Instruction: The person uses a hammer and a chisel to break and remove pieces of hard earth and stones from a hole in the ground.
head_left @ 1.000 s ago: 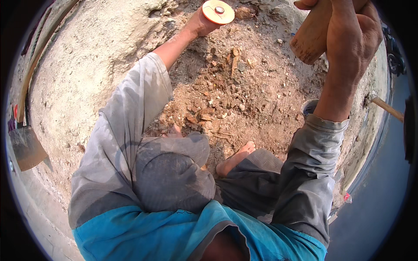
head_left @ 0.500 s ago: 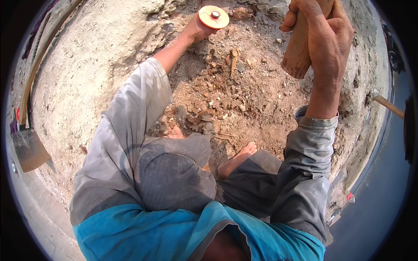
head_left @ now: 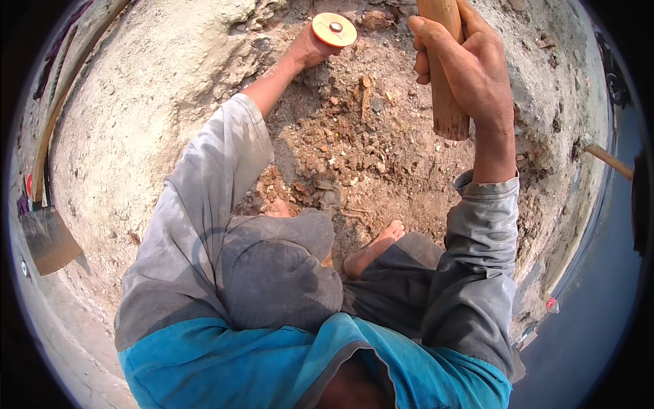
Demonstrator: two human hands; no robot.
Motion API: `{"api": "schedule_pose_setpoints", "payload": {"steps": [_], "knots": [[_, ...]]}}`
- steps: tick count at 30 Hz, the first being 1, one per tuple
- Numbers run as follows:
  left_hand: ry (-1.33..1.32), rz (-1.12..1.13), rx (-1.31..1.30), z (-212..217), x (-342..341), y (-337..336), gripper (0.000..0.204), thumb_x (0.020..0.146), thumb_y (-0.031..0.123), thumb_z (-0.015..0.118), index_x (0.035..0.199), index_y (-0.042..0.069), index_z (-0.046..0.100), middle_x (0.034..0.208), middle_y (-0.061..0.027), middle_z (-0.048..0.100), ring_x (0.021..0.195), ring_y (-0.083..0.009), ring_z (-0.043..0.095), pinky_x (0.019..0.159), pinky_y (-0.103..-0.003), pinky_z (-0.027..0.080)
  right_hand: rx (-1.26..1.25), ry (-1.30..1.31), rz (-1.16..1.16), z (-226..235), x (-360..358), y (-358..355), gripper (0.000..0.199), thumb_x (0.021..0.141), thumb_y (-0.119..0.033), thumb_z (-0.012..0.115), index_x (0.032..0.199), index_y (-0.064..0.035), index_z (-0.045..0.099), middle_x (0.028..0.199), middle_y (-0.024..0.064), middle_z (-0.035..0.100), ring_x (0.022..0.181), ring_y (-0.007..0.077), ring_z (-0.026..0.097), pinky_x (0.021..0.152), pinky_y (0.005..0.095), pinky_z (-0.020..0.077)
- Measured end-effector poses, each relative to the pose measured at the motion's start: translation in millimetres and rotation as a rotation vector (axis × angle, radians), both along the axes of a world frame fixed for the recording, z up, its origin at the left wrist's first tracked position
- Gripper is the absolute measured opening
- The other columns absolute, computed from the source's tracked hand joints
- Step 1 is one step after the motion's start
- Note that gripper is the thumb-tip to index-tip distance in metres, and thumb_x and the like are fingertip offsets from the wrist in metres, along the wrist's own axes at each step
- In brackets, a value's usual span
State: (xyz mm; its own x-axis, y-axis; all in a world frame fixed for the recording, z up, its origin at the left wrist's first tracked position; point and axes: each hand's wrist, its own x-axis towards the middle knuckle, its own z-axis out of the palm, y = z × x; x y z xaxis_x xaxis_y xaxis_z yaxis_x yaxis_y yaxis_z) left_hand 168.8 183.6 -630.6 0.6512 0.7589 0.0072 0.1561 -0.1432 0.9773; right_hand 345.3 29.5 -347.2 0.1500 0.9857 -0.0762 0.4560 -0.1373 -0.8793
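My left hand (head_left: 304, 50) is closed around a chisel just beneath its round yellow hand guard (head_left: 325, 35) with an orange rim. The round metal striking end (head_left: 336, 27) shows at the middle of the guard; the hand and guard hide the shaft, and the point cannot be seen. To the right, my right hand (head_left: 480, 71) is wrapped round a thick wooden handle (head_left: 450, 123), raised above the ground. The handle runs up past the top edge, so whatever it carries there is out of view.
Loose broken earth and stones (head_left: 340, 153) lie between my arms, in front of my bare feet (head_left: 376, 249). A pale earth bank (head_left: 150, 88) rises at left. A broad metal blade (head_left: 49, 242) with a long wooden handle lies far left. Another wooden handle (head_left: 608, 161) sticks out at right.
My right hand has swung left with the wooden handle, which now stands more upright. My left hand stays almost in place on the chisel.
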Motion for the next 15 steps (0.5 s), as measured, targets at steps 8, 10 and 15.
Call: {"api": "schedule_pose_setpoints", "payload": {"steps": [8,10,15], "knots": [[-0.024,0.009,0.09,21,28,-19,0.064,0.071,0.03,0.087,0.124,0.007,0.059,0.115,-0.0092,0.069,0.106,-0.0234,0.065,0.092,-0.036,0.052,-0.107,-0.625,0.14,-113,13,-14,0.033,0.093,-0.026,0.064,0.111,0.0002,0.056,0.076,0.0045,0.063,0.055,0.0114,0.06,0.05,0.0281,0.0528],[-0.026,0.146,0.282,26,6,-33,0.049,0.077,0.02,0.081,0.12,0.006,0.062,0.114,-0.0079,0.069,0.106,-0.0198,0.065,0.093,-0.035,0.052,-0.325,-0.169,0.049,-91,1,-18,0.038,0.091,-0.026,0.063,0.116,0.0009,0.052,0.076,0.004,0.061,0.056,0.0105,0.059,0.049,0.0277,0.0519],[-0.031,-0.184,0.101,24,-58,-79,0.044,0.075,0.022,0.082,0.114,0.009,0.067,0.116,-0.0091,0.069,0.108,-0.0209,0.066,0.093,-0.037,0.053,-0.465,0.129,-0.093,-112,14,-65,0.035,0.091,-0.022,0.062,0.115,0.0012,0.051,0.073,0.0032,0.059,0.054,0.0109,0.059,0.048,0.0283,0.0515]]}}
